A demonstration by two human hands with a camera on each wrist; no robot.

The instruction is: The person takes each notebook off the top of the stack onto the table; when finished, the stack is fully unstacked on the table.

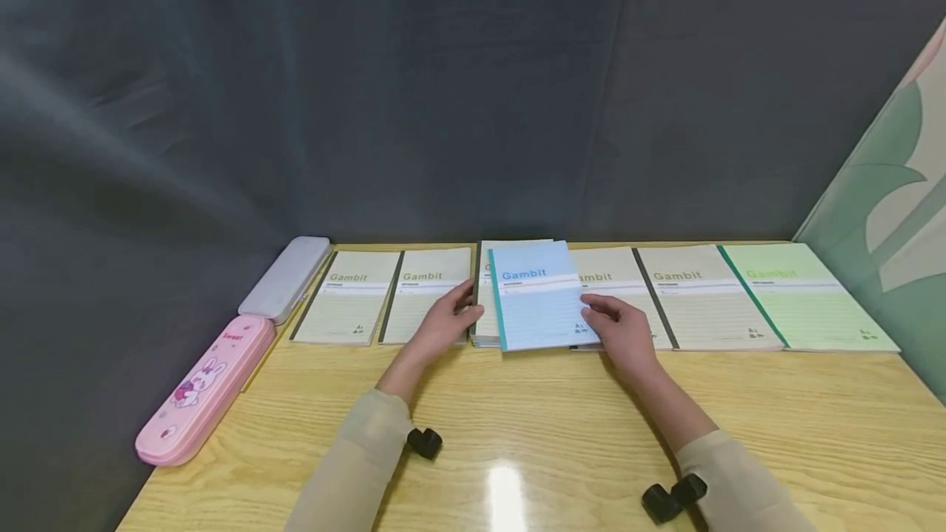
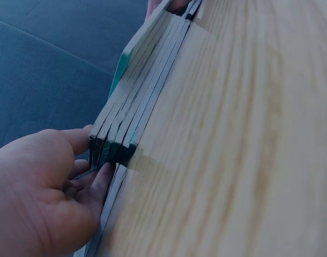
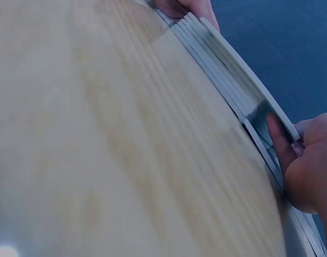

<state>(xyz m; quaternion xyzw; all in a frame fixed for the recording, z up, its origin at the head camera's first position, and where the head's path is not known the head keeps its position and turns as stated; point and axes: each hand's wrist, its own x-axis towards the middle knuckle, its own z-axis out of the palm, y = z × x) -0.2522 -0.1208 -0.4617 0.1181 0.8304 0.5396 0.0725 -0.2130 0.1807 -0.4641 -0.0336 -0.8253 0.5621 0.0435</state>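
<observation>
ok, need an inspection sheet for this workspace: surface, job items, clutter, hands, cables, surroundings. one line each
Surface: light wood table; bright glare near the front.
Job items: blue notebook over a stack, its right side lifted; cream notebooks to both sides, green notebook at the right end.
Clutter: pink case and pale case along the left side.
Hands: left hand touches the stack's left edge; right hand pinches the blue notebook's right edge between its fingers; black wrist pieces at both sleeves.
Cables: nothing seen.
Surroundings: dark cloth behind and left; leaf-patterned panel right.
</observation>
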